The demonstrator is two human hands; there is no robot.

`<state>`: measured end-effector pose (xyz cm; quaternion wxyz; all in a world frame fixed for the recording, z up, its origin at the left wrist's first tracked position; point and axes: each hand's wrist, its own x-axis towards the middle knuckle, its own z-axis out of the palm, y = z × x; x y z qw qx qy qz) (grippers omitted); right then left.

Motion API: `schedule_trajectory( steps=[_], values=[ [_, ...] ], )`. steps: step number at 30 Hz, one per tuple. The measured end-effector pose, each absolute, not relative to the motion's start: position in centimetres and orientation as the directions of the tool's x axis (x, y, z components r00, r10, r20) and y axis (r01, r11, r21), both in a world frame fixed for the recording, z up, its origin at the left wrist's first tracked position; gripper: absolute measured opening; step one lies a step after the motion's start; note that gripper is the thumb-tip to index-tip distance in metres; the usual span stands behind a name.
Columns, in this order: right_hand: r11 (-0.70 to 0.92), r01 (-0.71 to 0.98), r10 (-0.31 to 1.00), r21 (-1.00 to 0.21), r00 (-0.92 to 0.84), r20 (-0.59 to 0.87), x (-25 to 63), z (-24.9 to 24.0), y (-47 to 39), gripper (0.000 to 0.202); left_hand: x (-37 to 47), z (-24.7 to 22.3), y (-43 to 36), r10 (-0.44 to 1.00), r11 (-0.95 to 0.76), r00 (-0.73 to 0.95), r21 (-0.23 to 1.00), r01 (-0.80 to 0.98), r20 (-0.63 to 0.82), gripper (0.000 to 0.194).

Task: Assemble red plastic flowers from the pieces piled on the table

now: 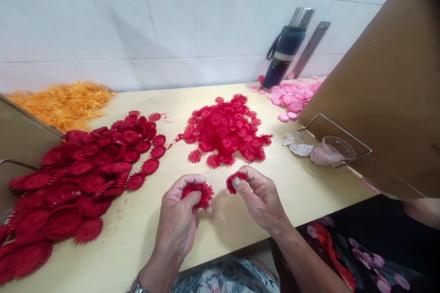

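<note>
My left hand [178,215] holds a red fringed flower piece [205,195], with the thumb pressed on its middle. To its right, my right hand [259,199] pinches a smaller red petal piece [231,183] between thumb and fingers. The two pieces are apart, both above the table's front part. Just beyond my hands lies a heap of bright red flower pieces [227,128]. A larger pile of dark red flower pieces [82,174] spreads over the left side of the table.
Orange petals [65,103] lie at the back left. A dark blue flask [287,50] stands by pink pieces [295,94] at the back right. Cardboard panels [374,87] flank the table [158,256]. A plastic cup [332,151] sits in a wire holder. Another person's arm shows at right.
</note>
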<state>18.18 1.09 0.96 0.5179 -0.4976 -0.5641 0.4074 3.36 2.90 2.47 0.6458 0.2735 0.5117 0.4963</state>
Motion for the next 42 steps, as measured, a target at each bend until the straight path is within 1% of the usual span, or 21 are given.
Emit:
schedule_trajectory(
  steps=[3, 6, 10, 13, 15, 18, 21, 23, 26, 28, 32, 35, 37, 39, 40, 42],
  values=[
    [0.183, 0.241, 0.978, -0.953, 0.052, 0.201, 17.9, 1.1, 1.0, 0.032, 3.8, 2.5, 3.1, 0.912, 0.384, -0.003, 0.855, -0.347, -0.411, 0.014],
    [0.166, 0.282, 0.98, -0.945, 0.055, 0.189, 17.8, 1.0, 0.9, 0.039, 4.1, 2.6, 3.0, 0.909, 0.408, 0.081, 0.836, -0.367, -0.409, 0.004],
    [0.176, 0.275, 0.979, -0.945, 0.056, 0.198, 17.7, 0.7, 1.0, 0.045, 4.4, 2.6, 2.7, 0.907, 0.42, 0.177, 0.843, -0.336, -0.381, 0.026],
    [0.191, 0.275, 0.975, -0.942, 0.059, 0.215, 17.5, 0.6, 1.0, 0.047, 4.5, 2.6, 2.5, 0.89, 0.43, 0.29, 0.86, -0.274, -0.353, 0.028],
    [0.177, 0.233, 0.98, -0.956, 0.053, 0.194, 17.5, 0.7, 1.0, 0.048, 4.5, 2.6, 2.5, 0.873, 0.444, 0.337, 0.861, -0.249, -0.353, 0.027],
    [0.112, 0.083, 0.993, -0.99, -0.046, 0.108, 17.8, 0.9, 0.8, 0.045, 4.5, 2.4, 2.6, 0.871, 0.463, 0.309, 0.846, -0.262, -0.381, 0.025],
    [0.031, -0.043, 0.98, -0.999, -0.195, 0.039, 18.4, 1.0, 0.6, 0.032, 4.4, 2.2, 2.6, 0.909, 0.413, 0.201, 0.854, -0.316, -0.365, 0.023],
    [0.004, -0.082, 0.974, -0.997, -0.226, 0.023, 18.7, 0.9, 0.5, 0.025, 4.3, 2.2, 2.4, 0.92, 0.391, 0.167, 0.861, -0.325, -0.354, 0.022],
    [0.002, -0.069, 0.986, -0.998, -0.165, 0.013, 18.8, 0.5, 0.5, 0.02, 4.1, 2.2, 2.2, 0.912, 0.405, 0.19, 0.869, -0.285, -0.363, 0.021],
    [0.017, -0.015, 0.994, -1.0, -0.104, 0.019, 18.7, 0.5, 0.6, 0.02, 4.0, 2.2, 2.2, 0.899, 0.428, 0.223, 0.864, -0.266, -0.377, 0.02],
    [0.09, 0.146, 0.995, -0.985, -0.047, 0.083, 18.6, 0.8, 0.6, 0.029, 3.9, 2.0, 2.2, 0.863, 0.462, 0.33, 0.862, -0.208, -0.383, 0.022],
    [0.111, 0.165, 0.993, -0.98, -0.056, 0.103, 18.6, 0.9, 0.6, 0.032, 3.9, 1.9, 2.0, 0.839, 0.488, 0.386, 0.845, -0.22, -0.385, 0.024],
    [0.104, 0.137, 0.993, -0.985, -0.074, 0.095, 18.7, 0.8, 0.6, 0.033, 3.8, 2.0, 2.0, 0.879, 0.436, 0.32, 0.868, -0.238, -0.354, 0.024],
    [0.094, 0.102, 0.992, -0.99, -0.099, 0.083, 18.7, 0.6, 0.6, 0.034, 3.7, 2.3, 2.0, 0.931, 0.336, 0.219, 0.92, -0.202, -0.292, 0.022],
    [0.088, 0.091, 0.991, -0.992, -0.11, 0.078, 18.7, 0.5, 0.6, 0.034, 3.6, 2.4, 2.1, 0.943, 0.299, 0.204, 0.941, -0.16, -0.265, 0.02],
    [0.089, 0.091, 0.988, -0.992, -0.133, 0.076, 18.7, 0.5, 0.5, 0.035, 3.4, 2.8, 2.2, 0.933, 0.276, 0.257, 0.959, -0.063, -0.251, 0.016]
  ],
)
